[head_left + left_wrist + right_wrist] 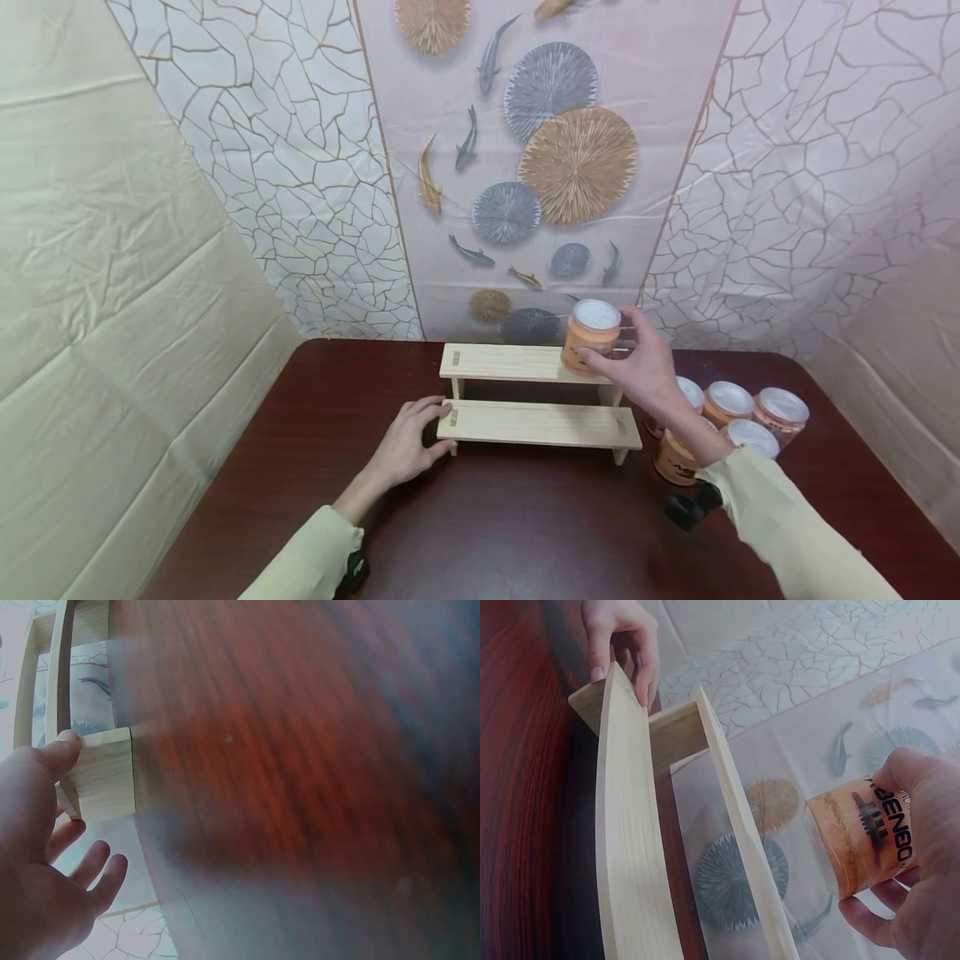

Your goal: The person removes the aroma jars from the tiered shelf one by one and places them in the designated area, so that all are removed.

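A two-tier wooden shelf stand [536, 425] stands on the dark table, its upper step [506, 361] at the back. My left hand [405, 442] grips the left end of the lower step, thumb at the front edge and fingers behind, as the right wrist view shows. In my right hand [647, 367] is a jar [587, 340] with an orange label and a pale lid, pinched between thumb and fingers. It overlaps the right part of the upper step in the head view; the right wrist view has the jar [862, 832] apart from that step's edge.
Several similar jars [729, 402] are grouped on the table right of the stand, partly hidden by my right forearm. Behind the table hangs a patterned cloth [577, 167] with fish and round shapes. Plain cloth [97, 333] closes off the left side.
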Available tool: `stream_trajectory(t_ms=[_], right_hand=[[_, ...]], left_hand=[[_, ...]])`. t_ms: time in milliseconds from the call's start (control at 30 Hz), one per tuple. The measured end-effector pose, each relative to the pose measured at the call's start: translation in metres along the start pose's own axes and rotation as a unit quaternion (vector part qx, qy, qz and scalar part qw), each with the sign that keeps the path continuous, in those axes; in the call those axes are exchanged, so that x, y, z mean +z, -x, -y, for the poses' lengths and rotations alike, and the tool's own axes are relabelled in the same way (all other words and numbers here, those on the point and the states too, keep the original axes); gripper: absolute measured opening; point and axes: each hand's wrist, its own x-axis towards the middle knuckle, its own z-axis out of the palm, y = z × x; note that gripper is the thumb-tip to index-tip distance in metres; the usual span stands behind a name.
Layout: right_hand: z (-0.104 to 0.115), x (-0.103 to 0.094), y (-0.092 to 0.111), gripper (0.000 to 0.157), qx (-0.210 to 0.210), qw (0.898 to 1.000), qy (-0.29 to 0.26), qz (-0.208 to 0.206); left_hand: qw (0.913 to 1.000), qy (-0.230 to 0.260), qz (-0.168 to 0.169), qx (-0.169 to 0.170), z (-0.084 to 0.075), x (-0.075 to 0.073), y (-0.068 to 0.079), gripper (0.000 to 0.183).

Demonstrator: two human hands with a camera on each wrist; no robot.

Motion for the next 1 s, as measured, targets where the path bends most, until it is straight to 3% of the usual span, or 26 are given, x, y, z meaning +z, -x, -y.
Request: stream_trajectory(t_ms=[400,700,1000], right_hand=[[-0.004,-0.028,0.012,0.066,-0.019,0.999,0.018,-0.025],[-0.007,-0.044,0.020,0.068,-0.015,0.997,0.061,-0.036],[-0.012,-0.061,0.028,0.071,-0.005,0.997,0.066,-0.039]], left_hand=[[1.0000,0.002,0.004,-0.004,-0.003,-0.001,-0.002,0.053],[1.0000,0.001,0.003,-0.003,-0.003,-0.001,0.000,0.053],[1.0000,0.002,0.002,-0.004,-0.002,-0.001,0.000,0.054]])
